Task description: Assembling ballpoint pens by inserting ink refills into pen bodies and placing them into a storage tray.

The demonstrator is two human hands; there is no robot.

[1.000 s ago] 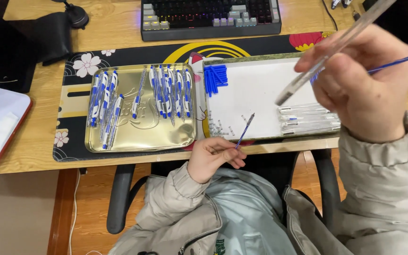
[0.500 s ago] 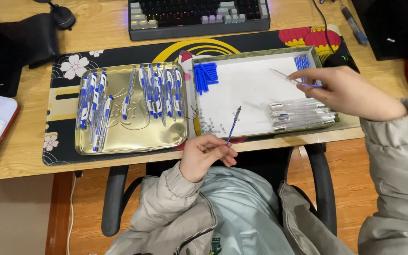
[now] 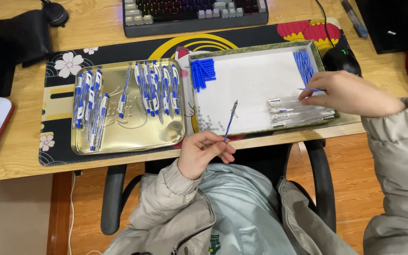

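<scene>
My left hand (image 3: 203,152) is at the desk's near edge and pinches a thin blue pen refill (image 3: 230,121) that points up over the white tray (image 3: 251,85). My right hand (image 3: 344,92) rests on the tray's right side. It holds another blue refill (image 3: 310,89) and touches a pile of clear pen barrels (image 3: 296,111). The tray also holds blue caps (image 3: 203,73) at its left, a bunch of blue refills (image 3: 303,65) at its top right, and small springs (image 3: 208,124) near the front.
A gold metal tray (image 3: 127,137) with several assembled blue-and-white pens lies left of the white tray on a dark desk mat (image 3: 57,94). A keyboard (image 3: 194,14) lies behind, a black mouse (image 3: 340,59) to the right, a black bag (image 3: 10,42) far left.
My right hand came down from near the camera to the tray's right side and now rests on the clear barrels. The left hand has kept its refill, nearly still.
</scene>
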